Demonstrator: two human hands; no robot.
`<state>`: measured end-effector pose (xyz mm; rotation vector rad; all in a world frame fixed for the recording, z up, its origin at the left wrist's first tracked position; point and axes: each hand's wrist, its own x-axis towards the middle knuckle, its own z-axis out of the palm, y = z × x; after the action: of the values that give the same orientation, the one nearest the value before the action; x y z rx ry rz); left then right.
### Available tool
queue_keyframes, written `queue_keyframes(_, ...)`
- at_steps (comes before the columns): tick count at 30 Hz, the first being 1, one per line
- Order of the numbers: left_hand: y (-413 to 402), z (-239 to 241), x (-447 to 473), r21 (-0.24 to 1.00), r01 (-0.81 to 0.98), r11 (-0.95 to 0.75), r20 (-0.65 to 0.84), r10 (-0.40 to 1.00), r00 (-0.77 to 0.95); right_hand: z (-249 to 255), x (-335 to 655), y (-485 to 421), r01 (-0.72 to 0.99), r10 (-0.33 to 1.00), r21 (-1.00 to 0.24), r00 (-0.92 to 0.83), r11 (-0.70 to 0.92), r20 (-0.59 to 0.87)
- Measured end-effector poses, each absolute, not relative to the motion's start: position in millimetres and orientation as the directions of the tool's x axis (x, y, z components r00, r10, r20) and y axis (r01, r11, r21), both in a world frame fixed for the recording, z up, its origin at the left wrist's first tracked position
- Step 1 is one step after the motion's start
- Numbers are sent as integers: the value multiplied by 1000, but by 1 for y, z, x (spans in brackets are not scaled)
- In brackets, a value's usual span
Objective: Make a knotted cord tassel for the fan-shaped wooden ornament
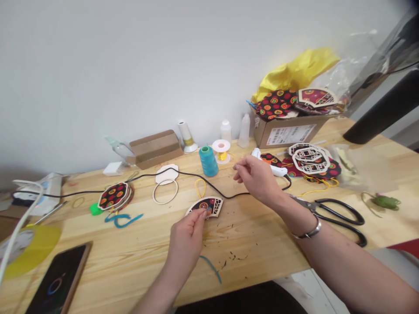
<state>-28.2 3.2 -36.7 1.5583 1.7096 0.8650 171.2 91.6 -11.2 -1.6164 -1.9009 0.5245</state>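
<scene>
My left hand (190, 229) is closed in a pinch over a fan-shaped ornament (214, 206) with a wooden lattice edge and dark patterned fabric. A bit of teal cord (208, 209) shows at its fingertips, and another length of teal cord (212, 267) lies below the hand. From the ornament's top runs a yellow loop (200, 187). My right hand (257, 176) is raised to the right with thumb and fingers pressed together; what they hold, if anything, is too small to see. Just behind it is a white glue gun (276, 170), partly hidden.
Black-handled scissors (340, 213) lie beside my right forearm. A teal thread cone (208, 162) and a yellow thread spool (221, 152) stand behind. A black cable (193, 175) crosses the table. A cardboard box (288, 131) holds fabric pieces. Stacked ornaments (114, 196) and a phone (59, 279) lie left.
</scene>
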Motion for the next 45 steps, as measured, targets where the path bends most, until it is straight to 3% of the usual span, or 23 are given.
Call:
queue_keyframes(2,5,-34,-28,847,519,114,-75,993,-95,-17,172,94,739,969,-630,-136,239,208)
queue_keyframes(8,8,-21,-25,896,392,210,-168,976,-138,-19,178,95,826,915,-419,-262,377,307)
queue_keyframes(13,4,-10,-23,917,288,275,-235,958,-166,4,179,87,907,927,-308,-182,287,328)
queue_keyframes(16,1,-6,-21,928,178,326,-306,943,-134,22,176,74,854,934,-411,-209,318,289)
queue_keyframes(19,-1,-5,-16,929,59,366,-362,929,-79,32,168,56,617,901,-660,-349,428,258)
queue_keyframes(21,-3,-4,-13,919,7,394,-394,918,-42,31,162,45,475,873,-763,-429,438,234)
queue_keyframes(24,-7,-3,-9,921,-13,390,-390,921,12,21,155,35,369,853,-851,-497,373,158)
queue_keyframes(27,-12,-1,-6,915,-12,403,-402,914,60,10,151,31,296,886,-934,-461,202,46)
queue_keyframes(31,-15,2,-4,883,-104,457,-446,887,117,0,151,30,226,907,-971,-421,78,-25)
queue_keyframes(37,-14,4,-5,734,-323,597,-570,801,184,-2,152,26,259,913,-956,-407,135,19)
queue_keyframes(45,-14,4,-2,763,-288,579,-554,815,172,-1,150,25,303,912,-931,-405,201,64)
